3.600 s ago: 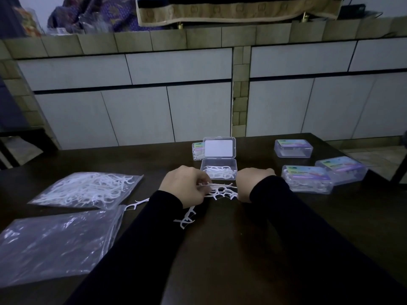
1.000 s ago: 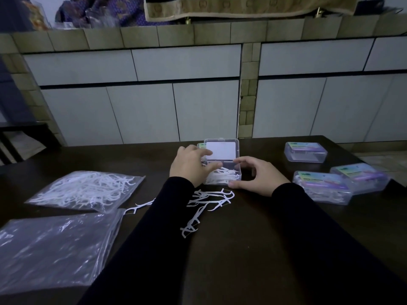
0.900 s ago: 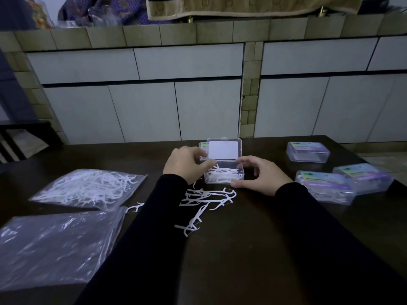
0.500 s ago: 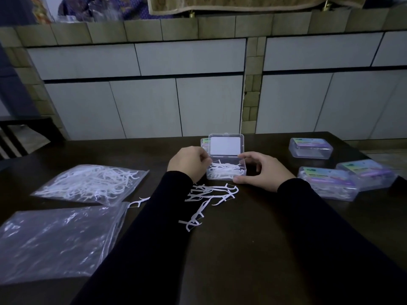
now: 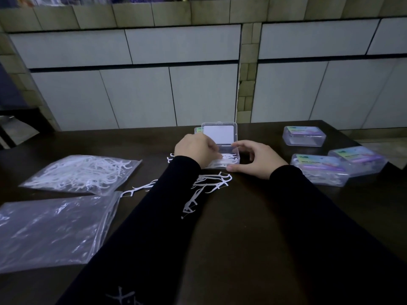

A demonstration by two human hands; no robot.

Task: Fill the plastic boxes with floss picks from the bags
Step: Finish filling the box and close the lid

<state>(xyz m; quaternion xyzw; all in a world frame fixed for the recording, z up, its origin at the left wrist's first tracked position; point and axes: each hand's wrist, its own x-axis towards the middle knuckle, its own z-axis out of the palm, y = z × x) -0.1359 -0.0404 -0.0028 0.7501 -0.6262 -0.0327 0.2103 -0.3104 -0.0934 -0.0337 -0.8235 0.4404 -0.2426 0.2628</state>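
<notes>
Apparently unreadable, colourful labels [image 5: 305, 130] on closed plastic boxes [image 5: 304, 136].

Dark wooden table [image 5: 242, 238]; white cabinet doors [image 5: 136, 95] behind, tiled ledge [image 5: 171, 12] above

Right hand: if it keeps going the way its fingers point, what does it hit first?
The right hand points left across the table, so it would probably meet the right wall of the open plastic box first; its fingers look already at that edge, though contact is unclear.

Your open clear box [image 5: 222, 160] stands in the middle with its lid upright and white floss picks [image 5: 229, 159] inside, and loose picks [image 5: 209, 183] lie just before it. On your left lie two bags, one with picks [image 5: 81, 173] and one flat [image 5: 52, 227]; three closed boxes [image 5: 319, 170] are on your right.
</notes>
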